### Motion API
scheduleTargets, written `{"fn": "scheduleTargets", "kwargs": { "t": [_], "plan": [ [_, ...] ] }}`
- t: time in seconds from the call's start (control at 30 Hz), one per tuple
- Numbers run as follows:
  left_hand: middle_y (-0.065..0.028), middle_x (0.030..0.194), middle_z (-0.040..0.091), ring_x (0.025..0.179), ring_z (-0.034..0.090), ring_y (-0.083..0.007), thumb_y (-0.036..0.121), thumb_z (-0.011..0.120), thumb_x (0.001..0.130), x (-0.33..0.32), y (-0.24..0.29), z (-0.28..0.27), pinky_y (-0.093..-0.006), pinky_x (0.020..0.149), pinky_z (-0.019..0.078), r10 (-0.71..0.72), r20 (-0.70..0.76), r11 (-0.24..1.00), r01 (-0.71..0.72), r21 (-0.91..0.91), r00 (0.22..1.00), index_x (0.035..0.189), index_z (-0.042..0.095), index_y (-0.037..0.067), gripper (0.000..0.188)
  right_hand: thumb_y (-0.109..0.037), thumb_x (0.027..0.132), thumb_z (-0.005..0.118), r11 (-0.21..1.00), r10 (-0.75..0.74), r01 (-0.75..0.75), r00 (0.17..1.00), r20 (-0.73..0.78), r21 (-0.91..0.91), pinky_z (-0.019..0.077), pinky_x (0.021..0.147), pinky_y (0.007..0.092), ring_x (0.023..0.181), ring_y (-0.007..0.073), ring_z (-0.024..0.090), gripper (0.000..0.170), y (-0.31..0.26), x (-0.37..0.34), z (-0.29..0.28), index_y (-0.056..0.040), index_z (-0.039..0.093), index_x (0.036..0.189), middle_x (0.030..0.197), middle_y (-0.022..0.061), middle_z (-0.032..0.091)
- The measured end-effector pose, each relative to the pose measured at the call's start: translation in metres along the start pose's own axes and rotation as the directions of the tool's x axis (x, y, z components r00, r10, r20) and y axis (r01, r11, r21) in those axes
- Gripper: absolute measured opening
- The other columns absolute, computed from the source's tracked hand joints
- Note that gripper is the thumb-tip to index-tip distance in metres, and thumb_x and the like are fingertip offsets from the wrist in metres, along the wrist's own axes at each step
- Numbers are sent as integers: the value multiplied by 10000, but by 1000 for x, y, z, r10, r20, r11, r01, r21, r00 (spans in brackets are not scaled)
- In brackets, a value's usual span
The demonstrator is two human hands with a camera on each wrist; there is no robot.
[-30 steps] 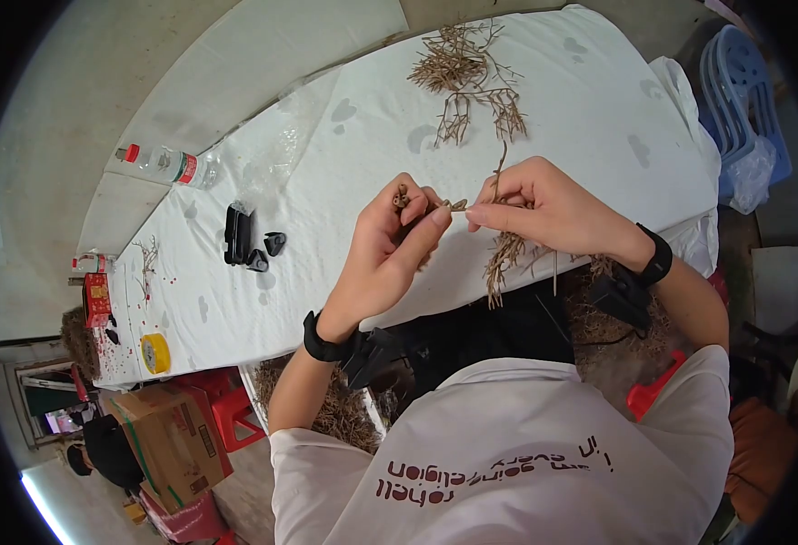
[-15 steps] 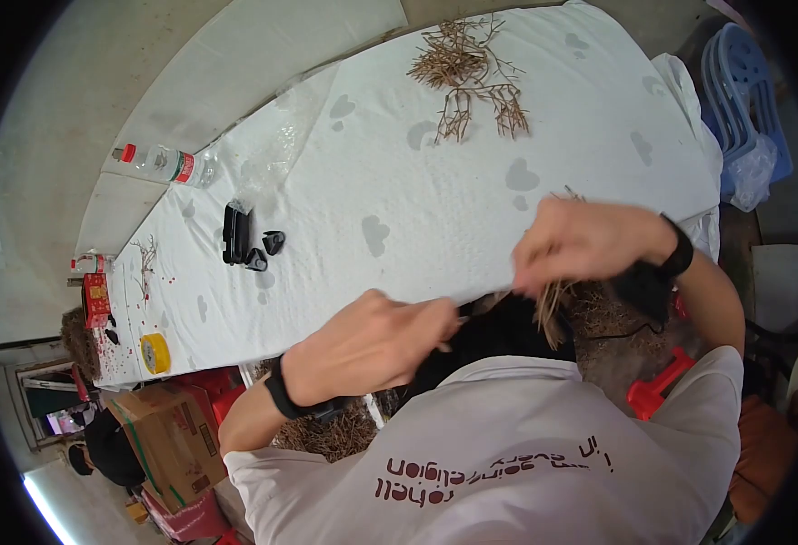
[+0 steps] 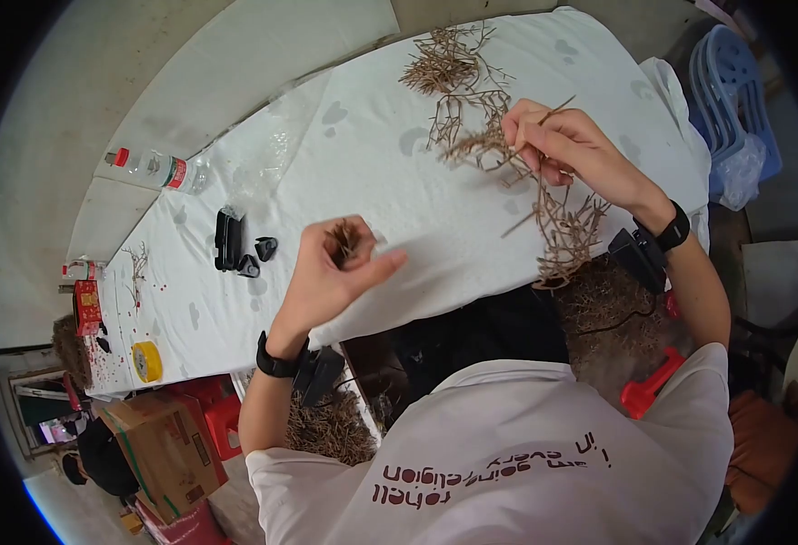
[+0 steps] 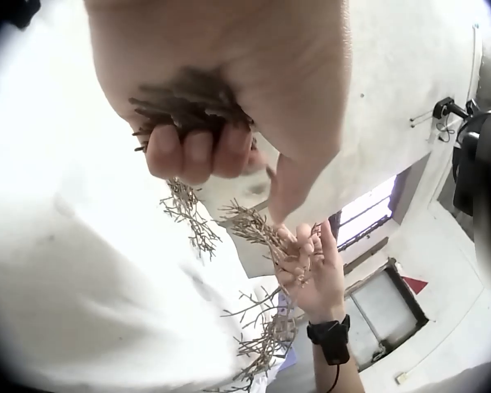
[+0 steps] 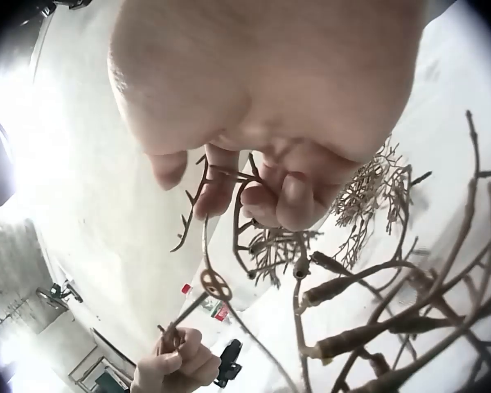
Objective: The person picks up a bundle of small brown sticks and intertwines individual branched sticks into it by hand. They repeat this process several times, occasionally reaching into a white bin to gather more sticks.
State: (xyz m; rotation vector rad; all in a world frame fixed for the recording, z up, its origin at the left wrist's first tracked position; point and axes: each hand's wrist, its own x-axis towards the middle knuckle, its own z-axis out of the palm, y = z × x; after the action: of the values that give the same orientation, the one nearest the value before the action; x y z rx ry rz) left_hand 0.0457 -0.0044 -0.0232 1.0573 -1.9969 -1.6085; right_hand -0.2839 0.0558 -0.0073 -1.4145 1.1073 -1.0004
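Curled fingers of my left hand (image 3: pixel 322 282) hold a bundle of short brown twigs (image 4: pixel 188 106) against the palm; thumb and forefinger stand apart from it. Across from it, over the right part of the table, my right hand (image 3: pixel 581 156) grips thin brown branched twigs (image 3: pixel 570 238). Some stems stick out past its fingertips, while a forked cluster hangs below toward the table's near edge. Cut stem ends show large in the right wrist view. Beyond the right hand lies a pile of similar branched twigs (image 3: pixel 444 64) on the white cloth.
A white-clothed table (image 3: pixel 417 218) spreads in front. On its left lie a black case (image 3: pixel 228 241), a plastic bottle (image 3: pixel 158 169) and a yellow tape roll (image 3: pixel 147 361). Blue stacked stools (image 3: pixel 731 91) stand at right. More dry twigs (image 3: pixel 331 431) lie below the near edge.
The hands were together at the twig, then dropped apart near the table edge. Now both are raised, the right one farther over the table with the branched twigs; the left still holds its bundle.
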Motion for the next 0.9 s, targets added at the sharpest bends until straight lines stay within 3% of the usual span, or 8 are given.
{"fn": "scheduleTargets", "kwargs": {
  "t": [0.2,0.3,0.37,0.43,0.53,0.67,0.8,0.9],
  "plan": [
    [59,672,489,633,347,-19,36,785,849,42,4,-11,-222,551,290,176,-85,971,-187,-147,981,626,376,83,469,-236,922,583,998,-14,3,984,180,60,367,579,211,664,52,419,288,-2,-3,5,-51,507,715,1039,72,540],
    [45,683,546,638,357,-18,31,790,839,60,17,4,-219,552,310,278,-95,941,-291,-170,956,618,354,84,492,-206,816,610,992,-125,110,951,283,70,377,597,215,675,65,435,228,1,0,13,-59,497,684,1057,96,535],
    [16,733,622,644,396,-27,20,790,823,68,23,22,-214,567,347,339,42,928,-327,-177,940,632,434,47,405,-202,800,616,991,-119,96,947,297,89,395,606,221,683,73,456,208,4,0,15,-55,502,706,1071,102,533],
    [14,741,628,642,403,-32,21,791,817,68,31,33,-214,567,349,366,83,928,-357,-105,927,651,473,34,360,-193,769,626,989,-111,72,939,325,132,431,624,233,700,87,499,186,5,-1,15,-47,512,752,1098,114,530],
    [8,757,638,638,419,-40,24,794,806,67,34,44,-216,565,354,404,180,908,-417,38,897,688,552,7,270,-153,776,606,991,-26,-3,976,216,131,470,620,242,743,116,566,162,-3,-8,12,-26,533,843,1123,124,527],
    [8,763,637,618,397,-55,51,807,801,63,25,45,-227,555,347,304,159,943,-321,93,939,775,633,-9,186,-64,796,551,999,25,-30,991,129,43,514,597,244,804,159,639,193,-3,-13,6,1,546,977,1152,127,520],
    [1,759,637,611,384,-59,68,812,802,61,28,42,-237,547,349,359,102,909,-373,187,928,792,639,-7,189,27,819,473,1000,31,-31,992,120,2,518,555,232,840,175,669,243,6,-15,2,20,554,1048,1170,124,520],
    [-11,772,646,639,443,-41,62,800,820,68,31,39,-238,555,390,385,-148,901,-336,275,911,720,553,14,271,58,846,442,1000,6,-10,990,143,27,515,539,229,843,172,672,243,12,-16,7,28,555,1060,1159,119,528]
  ]
}}
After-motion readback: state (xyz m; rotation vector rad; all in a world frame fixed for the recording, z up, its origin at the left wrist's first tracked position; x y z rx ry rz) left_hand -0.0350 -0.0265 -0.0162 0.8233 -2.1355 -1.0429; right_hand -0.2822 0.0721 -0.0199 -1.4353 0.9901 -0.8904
